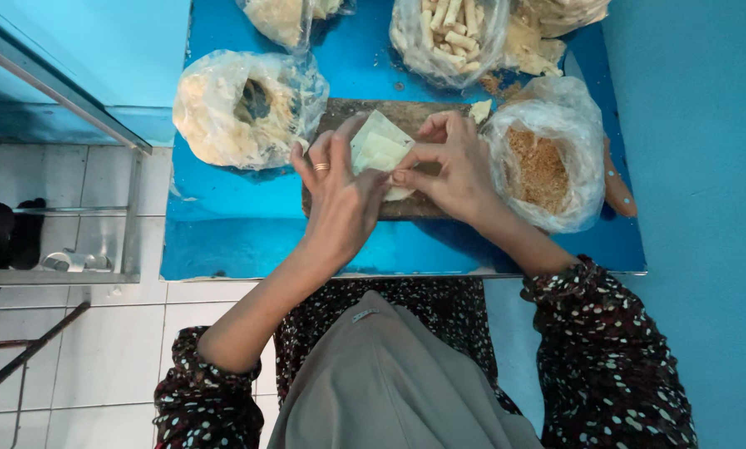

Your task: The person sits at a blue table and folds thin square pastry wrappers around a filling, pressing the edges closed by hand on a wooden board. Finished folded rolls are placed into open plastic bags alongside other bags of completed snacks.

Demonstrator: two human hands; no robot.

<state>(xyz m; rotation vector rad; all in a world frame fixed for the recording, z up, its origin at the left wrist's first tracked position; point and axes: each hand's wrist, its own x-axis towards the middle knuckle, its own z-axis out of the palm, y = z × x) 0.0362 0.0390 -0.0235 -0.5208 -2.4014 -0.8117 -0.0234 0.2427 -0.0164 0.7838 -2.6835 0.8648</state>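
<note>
A pale square pastry wrapper (379,150) lies on a dark wooden board (406,208) on the blue table (223,241). My left hand (340,204), with a gold ring, rests on the wrapper's left edge and pinches it. On the right side of the wrapper, my right hand (452,166) folds it with thumb and fingers. Both hands hold the same wrapper, partly hiding it.
A clear bag of pale filling (244,108) sits left of the board. A bag of brown crumbs (548,166) stands on the right. At the back, another bag holds several rolled pieces (452,33). A blue wall runs along the right; a tiled floor and metal rack lie left.
</note>
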